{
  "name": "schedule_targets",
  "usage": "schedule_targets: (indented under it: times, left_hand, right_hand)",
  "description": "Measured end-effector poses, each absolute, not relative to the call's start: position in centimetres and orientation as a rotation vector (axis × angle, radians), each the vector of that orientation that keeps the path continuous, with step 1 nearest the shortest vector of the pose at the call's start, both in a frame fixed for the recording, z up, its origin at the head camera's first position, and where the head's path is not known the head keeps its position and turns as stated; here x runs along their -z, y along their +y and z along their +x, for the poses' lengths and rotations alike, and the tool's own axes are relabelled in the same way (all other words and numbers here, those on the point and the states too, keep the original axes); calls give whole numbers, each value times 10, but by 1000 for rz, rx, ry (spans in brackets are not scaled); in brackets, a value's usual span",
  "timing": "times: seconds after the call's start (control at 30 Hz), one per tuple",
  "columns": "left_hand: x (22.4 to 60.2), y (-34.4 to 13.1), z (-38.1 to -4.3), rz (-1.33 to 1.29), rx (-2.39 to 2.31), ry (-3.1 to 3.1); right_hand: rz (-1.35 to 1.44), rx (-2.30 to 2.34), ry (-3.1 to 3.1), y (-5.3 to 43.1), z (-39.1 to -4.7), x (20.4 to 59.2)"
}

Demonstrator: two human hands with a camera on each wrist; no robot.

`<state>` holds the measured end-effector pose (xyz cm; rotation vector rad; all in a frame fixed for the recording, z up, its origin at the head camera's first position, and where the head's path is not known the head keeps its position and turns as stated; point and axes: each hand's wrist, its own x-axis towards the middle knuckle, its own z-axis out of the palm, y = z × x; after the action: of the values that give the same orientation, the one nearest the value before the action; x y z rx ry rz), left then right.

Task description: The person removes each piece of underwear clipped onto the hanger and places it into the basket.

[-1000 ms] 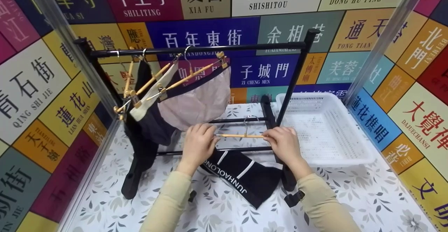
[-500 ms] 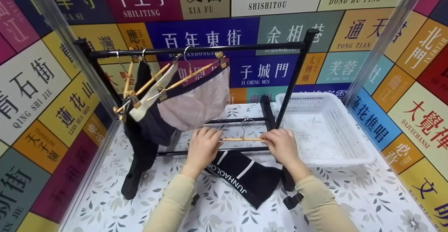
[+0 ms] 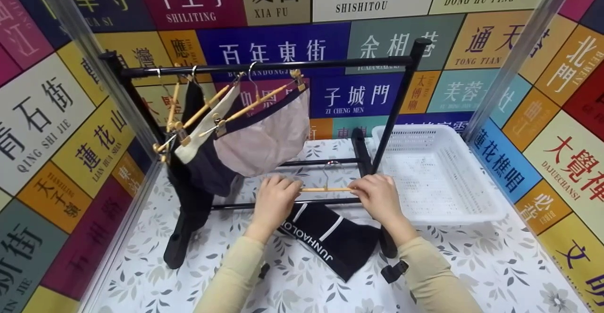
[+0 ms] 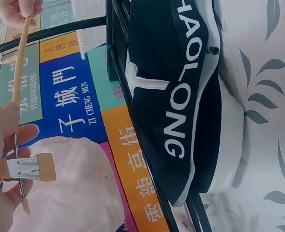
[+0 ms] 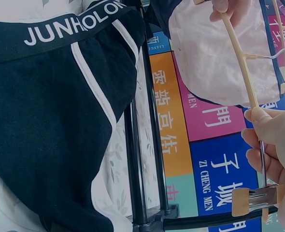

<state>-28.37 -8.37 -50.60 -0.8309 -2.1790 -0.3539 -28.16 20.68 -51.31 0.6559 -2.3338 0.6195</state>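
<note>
A wooden clip hanger (image 3: 325, 190) with a metal hook is held level between both hands, in front of the rack. My left hand (image 3: 276, 204) grips its left end, thumb and fingers around the rod beside a clip (image 4: 31, 167). At the other end, my right hand (image 3: 380, 198) pinches the rod next to a second clip (image 5: 258, 198). Neither clip has cloth in it. Below the hands, black boxer briefs (image 3: 335, 242) with white stripes and a lettered waistband lie on the table, partly over the rack's lower bar.
The black garment rack (image 3: 330, 63) spans the middle. On its left, several hangers carry clothes, the nearest being pink shorts (image 3: 269, 136) with a dark waistband. A white plastic basket (image 3: 481, 214) stands to the right. Lettered panels wall the back and sides.
The hanger has come down slightly and shifted a little left. My left hand has moved right and down, nearer the right hand. The briefs and the hung clothes stay in place.
</note>
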Motion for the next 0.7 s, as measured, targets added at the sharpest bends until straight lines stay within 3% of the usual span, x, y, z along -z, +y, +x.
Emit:
schedule_targets:
  times: [0.7]
  left_hand:
    - [514,-83,-282,-812,456,-2166]
  right_hand:
    - [692,-690,-2334,205,-284,518]
